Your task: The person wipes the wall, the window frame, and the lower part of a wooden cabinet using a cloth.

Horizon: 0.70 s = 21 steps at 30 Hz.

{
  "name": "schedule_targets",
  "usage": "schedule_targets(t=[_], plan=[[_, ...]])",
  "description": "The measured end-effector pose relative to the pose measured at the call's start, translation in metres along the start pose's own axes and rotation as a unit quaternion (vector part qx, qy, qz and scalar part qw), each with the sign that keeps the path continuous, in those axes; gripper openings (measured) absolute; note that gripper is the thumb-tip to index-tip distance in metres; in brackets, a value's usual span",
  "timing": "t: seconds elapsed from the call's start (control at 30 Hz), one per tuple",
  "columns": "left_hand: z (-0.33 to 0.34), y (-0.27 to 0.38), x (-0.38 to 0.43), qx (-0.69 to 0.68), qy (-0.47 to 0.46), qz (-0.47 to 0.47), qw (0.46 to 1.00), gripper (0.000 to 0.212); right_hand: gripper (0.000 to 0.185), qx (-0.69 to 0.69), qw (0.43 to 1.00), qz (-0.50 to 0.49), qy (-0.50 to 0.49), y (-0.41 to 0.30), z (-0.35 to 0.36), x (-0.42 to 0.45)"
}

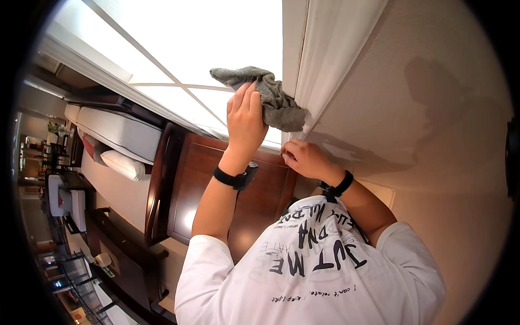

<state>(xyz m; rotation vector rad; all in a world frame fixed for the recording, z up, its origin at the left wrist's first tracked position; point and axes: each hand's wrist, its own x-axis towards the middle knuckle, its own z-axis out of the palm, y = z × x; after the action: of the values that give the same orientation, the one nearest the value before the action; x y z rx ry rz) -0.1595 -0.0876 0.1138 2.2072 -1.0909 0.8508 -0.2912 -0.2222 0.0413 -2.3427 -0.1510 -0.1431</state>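
My left hand (247, 118) has its fingers on a crumpled grey cloth (280, 99), which lies across the bright window pane (227, 36) and the white window frame (302, 61). One end of the cloth sticks out past my fingertips over the glass. Lower down, my right hand (306, 158) is curled close to the bottom of the frame, by the corner of a reddish-brown wooden table (203, 183). Its fingertips are partly hidden, so whether they grip anything is unclear. Both wrists wear black straps.
A wooden-framed sofa (118, 128) with cushions (124, 164) stands left of the table. Farther left are a dark coffee table (122, 248) and an armchair (67, 199). A beige wall (447, 162), bearing shadows, rises close on the right.
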Motion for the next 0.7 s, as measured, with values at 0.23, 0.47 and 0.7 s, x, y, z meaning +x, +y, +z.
schedule_targets(t=[0.23,0.47,0.7], plan=[[0.007,-0.002,-0.012,0.000,0.016,-0.019,1.000,0.036,0.011,-0.003,0.999,0.032,0.015,0.009,-0.012,-0.012],[0.035,0.000,-0.081,-0.073,-0.004,-0.121,0.990,0.036,0.009,-0.025,0.994,0.093,0.047,0.040,-0.048,-0.056],[0.062,-0.014,-0.376,-0.137,-0.290,-0.533,0.783,0.041,0.011,-0.072,0.991,0.110,0.000,0.124,-0.068,-0.122]])
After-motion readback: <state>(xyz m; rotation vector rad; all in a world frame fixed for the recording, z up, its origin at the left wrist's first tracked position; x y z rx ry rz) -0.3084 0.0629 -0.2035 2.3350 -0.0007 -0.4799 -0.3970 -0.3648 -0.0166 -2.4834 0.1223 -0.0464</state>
